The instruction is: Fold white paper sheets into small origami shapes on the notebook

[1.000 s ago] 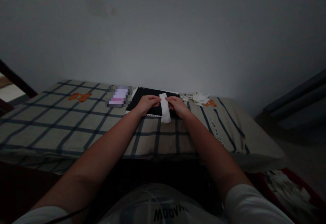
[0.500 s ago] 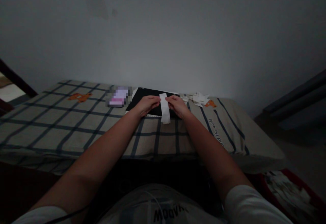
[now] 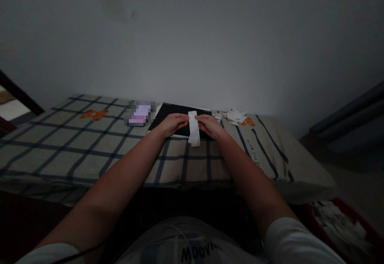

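Note:
A white paper strip (image 3: 194,130) hangs between my two hands, its lower end doubled or slightly fanned. My left hand (image 3: 174,124) pinches its left edge near the top between thumb and fingers. On the opposite edge, my right hand (image 3: 210,125) pinches the strip at about the same height. Behind and beneath them lies a black sheet or cover (image 3: 180,112) with punched holes along its edges, resting on white sheets that peek out at its sides. Some of the fingers on both hands are curled out of sight.
Crumpled white paper strips (image 3: 235,116) lie right of the black sheet. A blurred-out phone-like object (image 3: 139,115) is on the left. All rest on a checked cloth (image 3: 120,148) against a wall (image 3: 192,48). A red container (image 3: 339,204) with white scraps stands low at right.
Both hands keep their pinch on the paper strip. The strip's lower end has shifted very slightly to the left; otherwise the scene is nearly the same.

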Demonstrator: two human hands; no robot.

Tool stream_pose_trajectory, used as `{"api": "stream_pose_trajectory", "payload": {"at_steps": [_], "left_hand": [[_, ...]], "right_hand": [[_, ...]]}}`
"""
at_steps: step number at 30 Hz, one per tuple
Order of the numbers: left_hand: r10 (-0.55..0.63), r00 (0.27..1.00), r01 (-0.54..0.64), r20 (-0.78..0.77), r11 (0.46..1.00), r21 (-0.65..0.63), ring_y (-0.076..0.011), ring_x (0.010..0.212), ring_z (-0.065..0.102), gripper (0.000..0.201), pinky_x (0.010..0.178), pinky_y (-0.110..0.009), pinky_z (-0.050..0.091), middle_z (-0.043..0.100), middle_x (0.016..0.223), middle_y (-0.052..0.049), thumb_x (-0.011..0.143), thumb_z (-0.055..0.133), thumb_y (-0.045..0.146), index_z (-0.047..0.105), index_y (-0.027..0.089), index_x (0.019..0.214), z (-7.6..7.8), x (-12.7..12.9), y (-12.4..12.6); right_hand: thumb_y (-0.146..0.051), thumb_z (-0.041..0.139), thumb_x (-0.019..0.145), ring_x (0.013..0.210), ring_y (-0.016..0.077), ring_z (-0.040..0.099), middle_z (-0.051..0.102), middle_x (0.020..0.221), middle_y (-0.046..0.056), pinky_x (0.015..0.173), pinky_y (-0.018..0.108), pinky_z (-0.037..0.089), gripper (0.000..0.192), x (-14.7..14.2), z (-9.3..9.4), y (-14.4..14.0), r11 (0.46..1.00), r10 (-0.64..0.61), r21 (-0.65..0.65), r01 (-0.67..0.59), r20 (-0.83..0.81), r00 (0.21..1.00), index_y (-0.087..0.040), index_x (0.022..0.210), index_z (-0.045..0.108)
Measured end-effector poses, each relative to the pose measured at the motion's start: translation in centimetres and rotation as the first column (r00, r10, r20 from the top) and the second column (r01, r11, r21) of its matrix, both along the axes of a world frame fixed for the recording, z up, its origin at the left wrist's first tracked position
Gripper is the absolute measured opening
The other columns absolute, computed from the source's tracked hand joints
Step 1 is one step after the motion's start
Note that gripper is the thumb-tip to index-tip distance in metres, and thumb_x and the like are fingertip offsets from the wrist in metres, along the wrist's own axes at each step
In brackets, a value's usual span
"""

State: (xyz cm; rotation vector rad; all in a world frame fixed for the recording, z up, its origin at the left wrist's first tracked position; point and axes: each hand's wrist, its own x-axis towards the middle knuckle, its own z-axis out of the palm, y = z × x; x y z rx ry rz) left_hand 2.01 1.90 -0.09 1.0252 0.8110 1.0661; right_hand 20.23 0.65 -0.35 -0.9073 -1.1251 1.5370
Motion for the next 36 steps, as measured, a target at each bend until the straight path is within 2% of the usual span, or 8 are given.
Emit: {"api": "stream_pose_trajectory", "payload": {"at_steps": [5, 17, 36], "left_hand": [[-0.014, 1.000, 0.014, 0.008, 0.999, 0.035, -0.0103, 0.075, 0.062, 0.018, 0.077, -0.023, 0.050, 0.070, 0.081, -0.007, 0.061, 0.082, 0.013, 0.074, 0.010, 0.077, -0.33, -0.06, 0.06], [0.029, 0.999, -0.027, -0.039, 0.999, 0.034, -0.0100, 0.072, 0.063, 0.014, 0.078, -0.023, 0.050, 0.070, 0.078, -0.007, 0.064, 0.080, 0.015, 0.073, 0.009, 0.074, -0.29, 0.15, 0.13], [0.087, 0.993, -0.085, -0.082, 0.996, 0.034, -0.0086, 0.065, 0.060, 0.013, 0.073, -0.024, 0.050, 0.068, 0.071, -0.005, 0.063, 0.080, 0.016, 0.070, 0.009, 0.069, -0.07, 0.39, 0.01]], "right_hand": [[-0.028, 0.079, 0.069, 0.062, 0.0100, 0.061, 0.068, 0.069, 0.001, 0.064, 0.024, 0.050, 0.021, -0.03, 0.08, -0.08, 1.000, 0.029, -0.008, -0.029, -0.005, 1.000, -0.015, 0.073, 0.064], [-0.034, 0.083, 0.062, 0.063, 0.0098, 0.060, 0.067, 0.068, 0.000, 0.061, 0.023, 0.048, 0.029, 0.05, -0.57, 0.31, 0.999, 0.003, 0.033, -0.003, 0.012, 1.000, -0.016, 0.069, 0.063], [-0.032, 0.081, 0.065, 0.060, 0.0100, 0.059, 0.067, 0.066, 0.002, 0.059, 0.023, 0.049, 0.024, 0.00, -0.35, 0.26, 1.000, 0.000, 0.021, -0.001, 0.043, 0.999, -0.015, 0.070, 0.065]]}}
